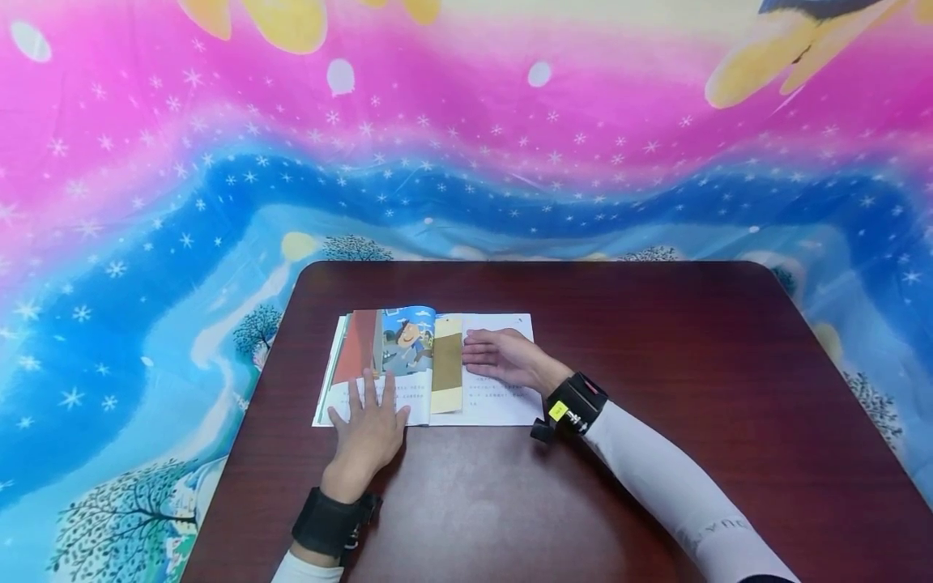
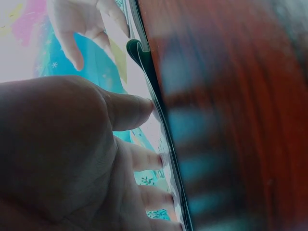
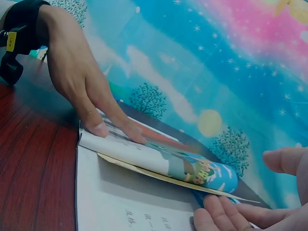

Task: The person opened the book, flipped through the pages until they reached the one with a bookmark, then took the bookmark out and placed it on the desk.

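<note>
A picture book lies open on the table, with a drawing of a smiling figure on its left page. My left hand rests on that page, its fingers spread and straight. Along the middle fold sits a cream and gold strip of card, like a bookmark, partly under the curved left page. Over the right page is my right hand, fingertips at the card's edge. In the right wrist view, the thumb of this hand stands apart from the fingers, and the strip's edge passes just above the fingertips.
The dark red wooden table has rounded far corners. Behind and beside it hangs a pink and blue cloth with snowflakes and trees. Black wrist bands with small cameras sit on both wrists.
</note>
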A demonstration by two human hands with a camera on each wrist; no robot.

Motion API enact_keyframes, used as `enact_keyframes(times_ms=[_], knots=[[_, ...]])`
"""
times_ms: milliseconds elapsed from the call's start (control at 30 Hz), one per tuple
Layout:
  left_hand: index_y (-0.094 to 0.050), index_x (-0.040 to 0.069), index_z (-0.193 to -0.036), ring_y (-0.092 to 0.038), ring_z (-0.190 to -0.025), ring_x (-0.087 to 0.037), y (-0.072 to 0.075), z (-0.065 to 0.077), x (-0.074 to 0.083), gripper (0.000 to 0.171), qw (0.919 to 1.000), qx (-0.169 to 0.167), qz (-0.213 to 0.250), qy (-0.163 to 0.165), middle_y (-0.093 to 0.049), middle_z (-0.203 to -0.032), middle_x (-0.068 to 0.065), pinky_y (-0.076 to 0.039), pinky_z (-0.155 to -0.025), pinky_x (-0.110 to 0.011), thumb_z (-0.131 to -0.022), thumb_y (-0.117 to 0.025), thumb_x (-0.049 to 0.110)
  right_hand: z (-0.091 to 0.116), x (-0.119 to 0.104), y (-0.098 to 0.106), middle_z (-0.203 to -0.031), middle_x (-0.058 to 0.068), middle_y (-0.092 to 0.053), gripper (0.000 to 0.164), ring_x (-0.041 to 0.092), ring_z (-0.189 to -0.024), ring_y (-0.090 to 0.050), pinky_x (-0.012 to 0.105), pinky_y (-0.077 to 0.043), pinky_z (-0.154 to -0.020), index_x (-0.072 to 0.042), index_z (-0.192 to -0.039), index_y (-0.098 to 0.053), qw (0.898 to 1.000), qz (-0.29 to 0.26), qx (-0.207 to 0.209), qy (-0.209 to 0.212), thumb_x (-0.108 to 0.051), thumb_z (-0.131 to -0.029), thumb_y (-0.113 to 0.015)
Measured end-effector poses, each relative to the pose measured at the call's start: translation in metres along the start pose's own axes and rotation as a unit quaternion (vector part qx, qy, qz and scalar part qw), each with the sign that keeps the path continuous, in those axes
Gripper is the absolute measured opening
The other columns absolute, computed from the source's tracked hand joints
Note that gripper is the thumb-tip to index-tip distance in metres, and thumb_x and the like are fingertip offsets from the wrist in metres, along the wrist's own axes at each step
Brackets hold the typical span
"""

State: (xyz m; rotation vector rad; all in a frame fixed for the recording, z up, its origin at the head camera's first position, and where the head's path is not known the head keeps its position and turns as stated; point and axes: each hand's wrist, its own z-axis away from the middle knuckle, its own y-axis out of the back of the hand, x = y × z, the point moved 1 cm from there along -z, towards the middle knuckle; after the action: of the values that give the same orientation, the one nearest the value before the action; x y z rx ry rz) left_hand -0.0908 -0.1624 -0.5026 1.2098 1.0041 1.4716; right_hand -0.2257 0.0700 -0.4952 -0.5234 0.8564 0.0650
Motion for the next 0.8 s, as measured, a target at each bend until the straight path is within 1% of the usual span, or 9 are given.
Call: enact_keyframes(times_ms=[133, 233, 367, 500, 567, 667, 800], knots=[[-0.02, 0.007, -0.158, -0.006, -0.145, -0.051, 0.0, -0.001, 0.0, 0.074, 0.9999, -0.007, 0.004, 0.008, -0.008, -0.163, -0.026, -0.011, -0.101, -0.081, -0.099, -0.046, 0.042, -0.005, 0.003, -0.006, -0.137, 0.026, -0.054, 0.055, 0.032, -0.121, -0.057, 0.039, -0.047, -0.1, 0.006, -0.139, -0.049, 1.0, 0.007, -0.006, 0.004, -0.019, -0.092, -0.064], [-0.02, 0.007, -0.158, -0.007, -0.145, -0.051, 0.0, -0.001, 0.0, 0.074, 0.9999, -0.006, 0.007, 0.008, -0.009, -0.162, -0.027, -0.011, -0.1, -0.081, -0.099, -0.046, 0.042, -0.009, 0.006, -0.01, -0.137, 0.026, -0.054, 0.053, 0.032, -0.12, -0.058, 0.038, -0.049, -0.098, 0.007, -0.138, -0.049, 1.0, 0.006, 0.0, 0.009, -0.015, -0.093, -0.062], [-0.021, 0.007, -0.158, -0.008, -0.145, -0.051, 0.0, 0.0, -0.001, 0.074, 1.0, 0.0, 0.004, 0.006, -0.01, -0.162, -0.026, -0.011, -0.1, -0.081, -0.098, -0.047, 0.042, -0.014, 0.013, -0.013, -0.136, 0.026, -0.055, 0.047, 0.032, -0.119, -0.059, 0.04, -0.05, -0.096, 0.009, -0.136, -0.05, 1.0, -0.002, 0.015, 0.02, -0.006, -0.092, -0.06], [-0.021, 0.007, -0.158, -0.007, -0.145, -0.052, -0.001, 0.001, -0.002, 0.075, 1.0, 0.0, 0.002, 0.004, -0.01, -0.162, -0.026, -0.011, -0.101, -0.081, -0.098, -0.048, 0.042, -0.019, 0.018, -0.018, -0.13, 0.024, -0.061, 0.041, 0.03, -0.113, -0.063, 0.039, -0.053, -0.09, 0.009, -0.128, -0.059, 0.998, 0.029, 0.036, 0.033, -0.001, -0.088, -0.065], [-0.021, 0.007, -0.158, -0.007, -0.145, -0.052, -0.001, 0.001, -0.002, 0.075, 1.0, 0.001, 0.003, 0.004, -0.01, -0.162, -0.026, -0.011, -0.101, -0.081, -0.098, -0.048, 0.041, -0.021, 0.019, -0.02, -0.126, 0.024, -0.063, 0.039, 0.029, -0.11, -0.065, 0.038, -0.055, -0.087, 0.009, -0.124, -0.062, 0.996, 0.055, 0.049, 0.04, 0.0, -0.086, -0.067], [-0.021, 0.006, -0.158, -0.007, -0.145, -0.052, -0.001, 0.0, -0.001, 0.074, 1.0, 0.002, 0.004, 0.003, -0.01, -0.162, -0.027, -0.011, -0.1, -0.081, -0.098, -0.048, 0.041, -0.023, 0.02, -0.024, -0.122, 0.026, -0.065, 0.036, 0.031, -0.105, -0.067, 0.038, -0.056, -0.083, 0.011, -0.119, -0.063, 0.994, 0.074, 0.063, 0.053, 0.004, -0.084, -0.067], [-0.021, 0.006, -0.158, -0.008, -0.145, -0.052, -0.001, 0.0, 0.0, 0.074, 1.0, 0.003, 0.008, 0.003, -0.01, -0.162, -0.027, -0.011, -0.1, -0.082, -0.098, -0.048, 0.041, -0.024, 0.02, -0.025, -0.119, 0.027, -0.065, 0.031, 0.031, -0.101, -0.069, 0.037, -0.057, -0.08, 0.012, -0.113, -0.064, 0.99, 0.094, 0.082, 0.065, 0.005, -0.083, -0.067]])
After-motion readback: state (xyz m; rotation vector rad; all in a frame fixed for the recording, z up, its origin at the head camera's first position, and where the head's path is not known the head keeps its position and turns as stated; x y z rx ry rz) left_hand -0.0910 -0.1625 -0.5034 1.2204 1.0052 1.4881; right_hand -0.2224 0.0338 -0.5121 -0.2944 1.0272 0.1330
